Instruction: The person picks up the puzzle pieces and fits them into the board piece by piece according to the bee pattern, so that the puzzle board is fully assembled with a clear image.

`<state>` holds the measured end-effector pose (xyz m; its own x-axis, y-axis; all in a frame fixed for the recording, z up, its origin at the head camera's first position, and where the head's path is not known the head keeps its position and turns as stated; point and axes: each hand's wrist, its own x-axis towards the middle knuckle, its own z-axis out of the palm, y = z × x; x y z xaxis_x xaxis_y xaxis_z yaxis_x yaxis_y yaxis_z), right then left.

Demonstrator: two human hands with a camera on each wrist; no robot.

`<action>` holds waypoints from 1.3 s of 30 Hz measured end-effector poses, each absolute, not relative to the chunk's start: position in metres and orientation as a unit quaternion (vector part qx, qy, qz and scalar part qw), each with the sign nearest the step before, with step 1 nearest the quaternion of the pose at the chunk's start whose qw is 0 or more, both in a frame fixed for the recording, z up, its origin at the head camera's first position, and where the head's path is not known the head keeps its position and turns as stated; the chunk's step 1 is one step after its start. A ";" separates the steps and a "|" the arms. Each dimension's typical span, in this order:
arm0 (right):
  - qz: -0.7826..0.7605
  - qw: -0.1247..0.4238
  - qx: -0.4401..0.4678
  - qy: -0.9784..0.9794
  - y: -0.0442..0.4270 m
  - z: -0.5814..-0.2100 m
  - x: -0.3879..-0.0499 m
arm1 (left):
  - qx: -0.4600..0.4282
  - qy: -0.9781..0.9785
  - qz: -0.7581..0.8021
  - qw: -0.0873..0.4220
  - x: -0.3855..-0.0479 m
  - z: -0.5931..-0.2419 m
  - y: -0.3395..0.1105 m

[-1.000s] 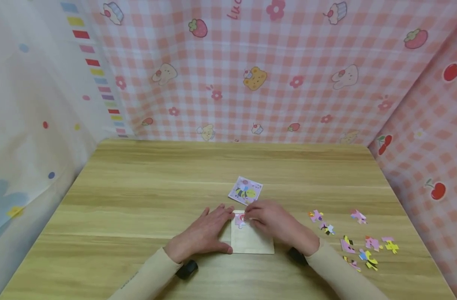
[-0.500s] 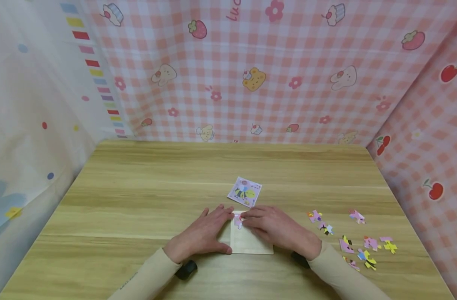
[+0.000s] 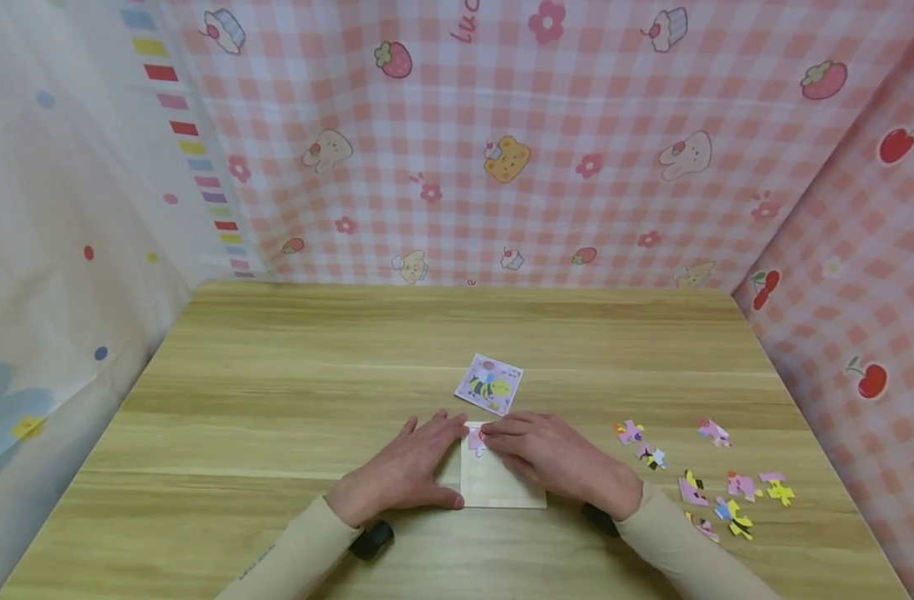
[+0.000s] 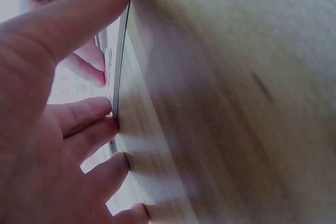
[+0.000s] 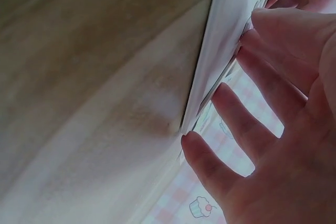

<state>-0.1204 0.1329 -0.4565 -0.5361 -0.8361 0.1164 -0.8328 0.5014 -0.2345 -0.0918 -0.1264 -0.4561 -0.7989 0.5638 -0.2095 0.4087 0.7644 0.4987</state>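
A pale square puzzle board [image 3: 501, 487] lies flat near the table's front, with a pink puzzle piece [image 3: 475, 442] at its upper left corner. My left hand [image 3: 400, 469] spans the board's left edge, fingertips at the top corner and thumb at the bottom one; the left wrist view shows its thumb and fingers [image 4: 94, 135] along that edge. Over the board's upper right, my right hand [image 3: 561, 458] rests with its fingers extended, tips at the piece and the top edge. In the right wrist view its fingers [image 5: 247, 124] are spread along the board's edge.
Behind the board lies a tilted square picture card [image 3: 490, 384] with a bee. Several loose puzzle pieces [image 3: 741, 486] are scattered on the wooden table [image 3: 277, 375] at the right. Patterned curtains [image 3: 457, 108] stand behind and at both sides.
My right hand has shifted slightly down and right, and its fingers have flattened over the board's top edge and the piece. My left hand has kept its place.
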 end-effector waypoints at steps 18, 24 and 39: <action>-0.215 0.074 -0.403 0.886 0.146 -0.445 -0.121 | 0.284 0.920 0.210 0.168 -0.092 -0.457 -0.128; -0.241 0.043 -0.352 0.903 0.162 -0.436 -0.118 | 0.275 0.922 0.210 0.173 -0.092 -0.457 -0.127; -0.300 -0.044 -0.287 0.909 0.211 -0.427 -0.115 | 0.273 0.923 0.207 0.176 -0.093 -0.458 -0.126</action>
<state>-0.1150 0.2107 -0.4271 -0.8316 -0.4951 0.2515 -0.5476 0.6558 -0.5196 -0.0934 -0.1255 -0.4578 -0.7891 0.5767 -0.2115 0.4311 0.7653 0.4780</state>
